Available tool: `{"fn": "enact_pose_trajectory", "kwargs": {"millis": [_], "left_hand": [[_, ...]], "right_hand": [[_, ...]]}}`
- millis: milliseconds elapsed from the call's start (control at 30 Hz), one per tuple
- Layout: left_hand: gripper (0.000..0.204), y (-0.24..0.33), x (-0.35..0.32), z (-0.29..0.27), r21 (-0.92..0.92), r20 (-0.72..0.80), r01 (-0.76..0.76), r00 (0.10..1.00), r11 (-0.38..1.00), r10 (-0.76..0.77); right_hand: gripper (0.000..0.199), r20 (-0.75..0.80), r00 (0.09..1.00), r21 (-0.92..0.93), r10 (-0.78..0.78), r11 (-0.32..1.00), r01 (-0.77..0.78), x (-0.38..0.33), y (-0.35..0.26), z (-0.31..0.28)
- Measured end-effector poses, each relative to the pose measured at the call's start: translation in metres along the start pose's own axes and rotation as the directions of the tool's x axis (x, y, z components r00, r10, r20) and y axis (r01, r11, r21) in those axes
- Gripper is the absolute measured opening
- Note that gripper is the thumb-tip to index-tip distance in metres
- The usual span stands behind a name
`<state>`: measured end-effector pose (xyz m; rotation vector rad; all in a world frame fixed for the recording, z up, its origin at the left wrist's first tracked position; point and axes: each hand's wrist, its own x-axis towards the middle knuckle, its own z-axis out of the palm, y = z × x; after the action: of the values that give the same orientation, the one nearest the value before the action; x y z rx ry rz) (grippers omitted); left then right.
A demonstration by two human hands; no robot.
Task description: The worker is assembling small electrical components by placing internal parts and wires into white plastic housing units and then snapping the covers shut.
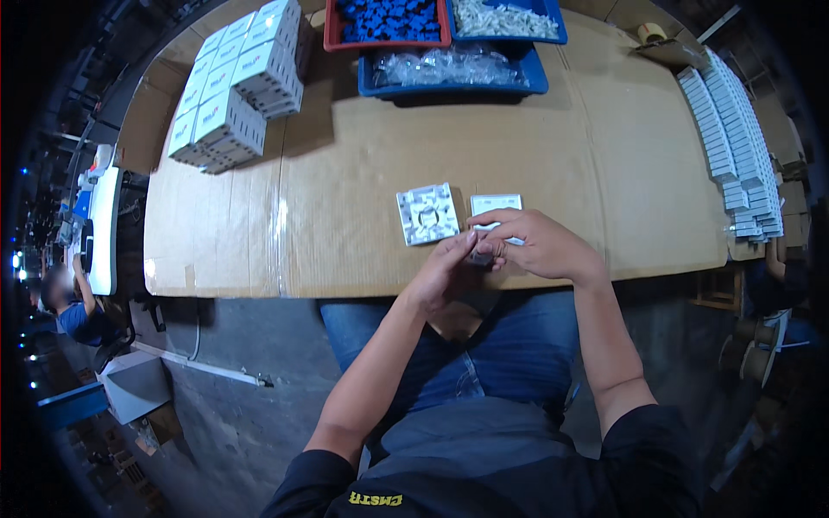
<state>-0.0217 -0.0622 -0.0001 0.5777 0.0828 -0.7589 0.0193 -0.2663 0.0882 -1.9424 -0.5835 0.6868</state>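
My left hand (pixel 442 269) and my right hand (pixel 548 246) meet at the front edge of the cardboard-covered table. Their fingers close together around a small, darkish piece (pixel 480 257), mostly hidden by the fingers, whose kind I cannot make out. Just beyond the left hand lies a flat, square card or box piece (pixel 427 216) with a grey-and-white pattern and a ring shape in its middle. A small white flat box (pixel 496 204) lies behind my right hand, which partly covers it.
Stacked white boxes (pixel 229 121) stand at the far left. At the back are a red bin (pixel 326 39) of blue parts, a blue bin (pixel 563 36) of white parts and another blue bin (pixel 367 89) of clear plastic pieces. Thin white boxes (pixel 734 147) line the right edge. A person (pixel 79 315) sits at left.
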Motion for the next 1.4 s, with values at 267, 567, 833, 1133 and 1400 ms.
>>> {"fn": "enact_pose_trajectory", "kwargs": {"millis": [267, 567, 833, 1133, 1400], "left_hand": [[0.062, 0.004, 0.009, -0.014, -0.001, 0.068, 0.089, 0.994, 0.996, -0.089], [0.056, 0.010, 0.011, -0.013, -0.023, 0.088, 0.137, 0.987, 0.990, -0.134], [0.058, 0.011, 0.011, -0.017, -0.096, 0.154, 0.190, 0.973, 0.977, -0.174], [0.062, 0.013, 0.014, -0.015, -0.058, 0.155, 0.210, 0.968, 0.976, -0.199], [0.059, 0.013, 0.014, -0.013, -0.085, 0.189, 0.178, 0.969, 0.980, -0.159]], "right_hand": [[0.023, -0.353, 0.931, -0.117, -0.095, 0.991, 0.056, 0.050, 0.000, -0.096], [0.025, -0.636, 0.666, -0.671, -0.389, 0.705, -0.228, 0.210, 0.030, -0.283], [0.020, -0.484, 0.756, -0.873, -0.441, 0.304, -0.381, 0.282, 0.072, -0.338], [0.006, -0.416, 0.754, -0.909, -0.509, 0.220, -0.353, 0.278, 0.088, -0.352], [0.012, -0.820, 0.527, -0.326, -0.226, 0.940, -0.103, 0.201, 0.039, -0.312]]}}
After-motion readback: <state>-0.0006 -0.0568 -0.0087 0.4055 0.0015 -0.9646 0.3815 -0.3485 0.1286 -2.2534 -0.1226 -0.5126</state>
